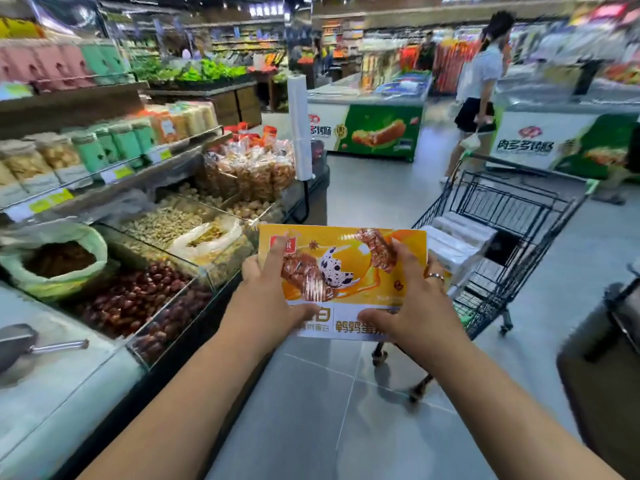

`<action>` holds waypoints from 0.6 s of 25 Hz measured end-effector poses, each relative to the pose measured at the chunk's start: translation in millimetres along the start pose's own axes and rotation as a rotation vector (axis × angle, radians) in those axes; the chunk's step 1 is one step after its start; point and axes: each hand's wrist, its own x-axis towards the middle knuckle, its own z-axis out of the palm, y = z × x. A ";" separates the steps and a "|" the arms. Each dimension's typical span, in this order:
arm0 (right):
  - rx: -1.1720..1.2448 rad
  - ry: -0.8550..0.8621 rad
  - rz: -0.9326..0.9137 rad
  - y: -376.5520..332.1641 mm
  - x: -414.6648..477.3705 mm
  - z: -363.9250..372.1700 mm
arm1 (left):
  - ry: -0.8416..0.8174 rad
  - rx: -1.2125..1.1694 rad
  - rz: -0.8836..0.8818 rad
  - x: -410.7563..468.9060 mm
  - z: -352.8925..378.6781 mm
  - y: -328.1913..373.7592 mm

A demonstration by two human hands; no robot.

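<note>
I hold a flat yellow-orange snack package point(346, 258) printed with a speckled quail egg and a white band of text along its near edge, out in front of me above the grey floor. My left hand point(266, 292) grips its left side, index finger laid across the face and thumb curled onto the white band. My right hand point(412, 299), wearing a ring, grips the right side the same way. A black wire shopping cart point(512, 216) stands just beyond and right of the package, with white wrapped packs point(457, 244) inside.
A bulk-food counter on the left has clear bins of red dates point(138, 299), peanuts point(162, 223) and a bag of brown powder point(59, 259), with a metal scoop point(31, 344). Shelves of packets rise above. Freezer chests point(374, 126) and a walking person point(478, 95) lie ahead. A dark object point(609, 358) sits at right.
</note>
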 end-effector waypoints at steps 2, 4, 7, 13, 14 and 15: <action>-0.009 0.020 0.019 25.1 32.3 -8.5 | -0.017 -0.014 0.013 36.2 20.8 20.3; -0.003 0.030 0.042 47.9 63.4 -18.3 | -0.035 -0.050 0.017 68.8 39.7 40.2; -0.019 0.051 0.089 76.0 97.9 -33.0 | -0.070 -0.059 0.025 109.1 64.3 63.1; -0.061 0.103 0.241 127.9 169.4 -52.4 | -0.140 -0.075 0.078 206.8 113.5 104.9; -0.062 0.118 0.277 136.3 181.6 -52.9 | -0.161 -0.073 0.102 225.5 122.8 108.3; -0.071 0.127 0.303 143.4 193.1 -53.1 | -0.183 -0.079 0.119 243.7 131.0 111.2</action>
